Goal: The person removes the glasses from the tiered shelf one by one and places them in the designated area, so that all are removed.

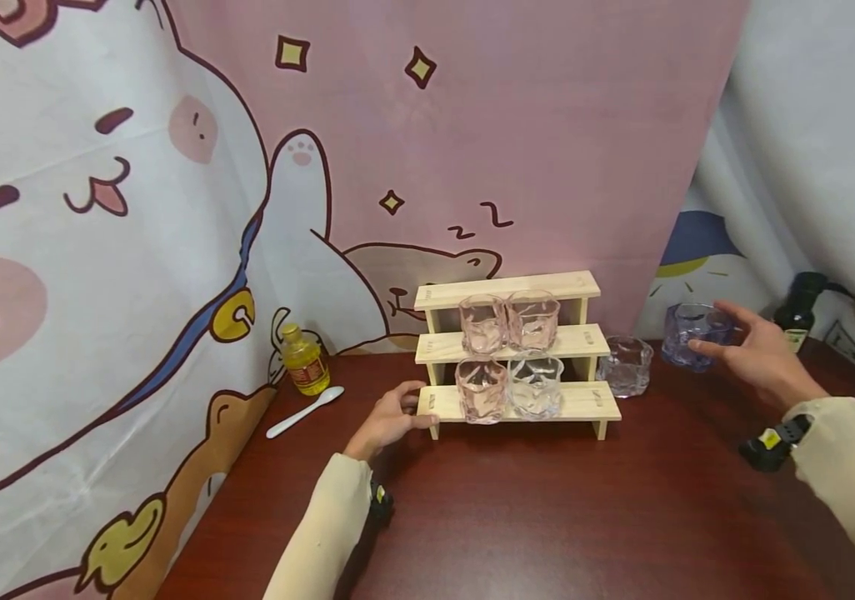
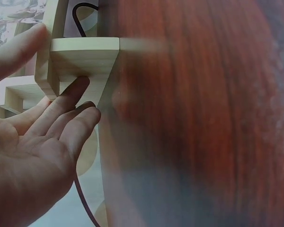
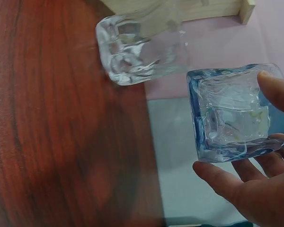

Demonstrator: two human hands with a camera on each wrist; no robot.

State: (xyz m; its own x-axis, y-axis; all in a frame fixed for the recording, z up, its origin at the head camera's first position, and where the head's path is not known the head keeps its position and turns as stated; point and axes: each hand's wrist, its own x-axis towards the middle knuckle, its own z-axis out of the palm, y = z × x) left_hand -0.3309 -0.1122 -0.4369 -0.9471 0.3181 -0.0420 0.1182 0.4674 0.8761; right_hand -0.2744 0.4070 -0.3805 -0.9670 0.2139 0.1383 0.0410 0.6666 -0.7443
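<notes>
My left hand [image 1: 392, 419] grips the left end of a three-tier wooden stand [image 1: 433, 348], thumb over the lowest shelf and fingers beneath in the left wrist view. My right hand [image 1: 763, 357] holds a bluish drinking glass [image 3: 236, 113] between thumb and fingers, raised off the table to the stand's right. A clear glass [image 1: 625, 368] stands on the table between that glass and the stand. Two pinkish glasses [image 1: 483, 323] sit side by side on the middle shelf. The bottom shelf bears another pinkish glass [image 1: 482, 392] and a clear glass [image 1: 536, 387].
A small bottle of yellow liquid [image 1: 305, 362] and a white spoon [image 1: 306, 412] are at the back left of the brown table [image 1: 517, 517]. Behind my right hand stands a dark bottle [image 1: 797, 312]. A printed cloth [image 1: 570, 125] hangs along the back and left.
</notes>
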